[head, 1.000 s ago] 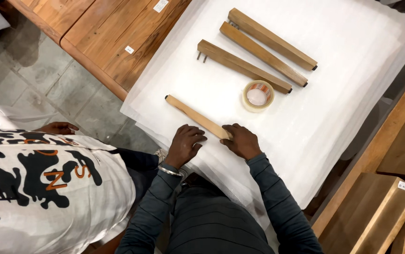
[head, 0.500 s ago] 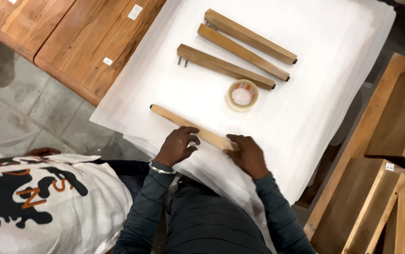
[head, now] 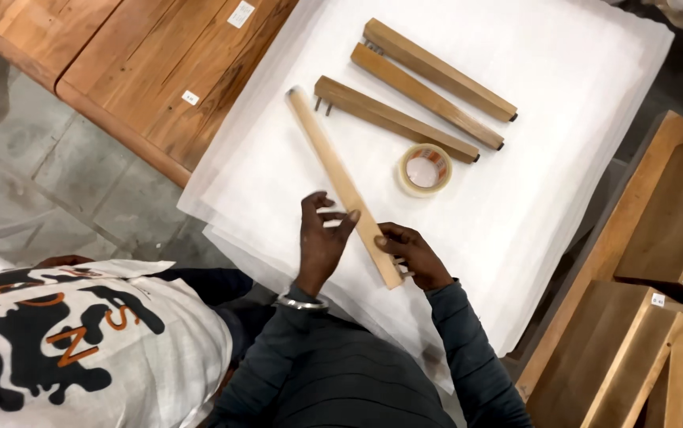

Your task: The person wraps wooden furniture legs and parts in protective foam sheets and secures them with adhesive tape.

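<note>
The wooden leg (head: pixel 341 184) lies diagonally on the white-sheeted surface (head: pixel 563 95). The left hand (head: pixel 322 242), fingers spread, touches it; the right hand (head: pixel 409 252) pinches its near end, partly hiding it.

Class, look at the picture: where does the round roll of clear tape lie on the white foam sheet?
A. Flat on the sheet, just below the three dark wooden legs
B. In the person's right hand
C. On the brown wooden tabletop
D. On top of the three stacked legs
A: the round roll of clear tape lies flat on the white foam sheet, just below the nearest of the three dark wooden legs, apart from both hands.
</note>
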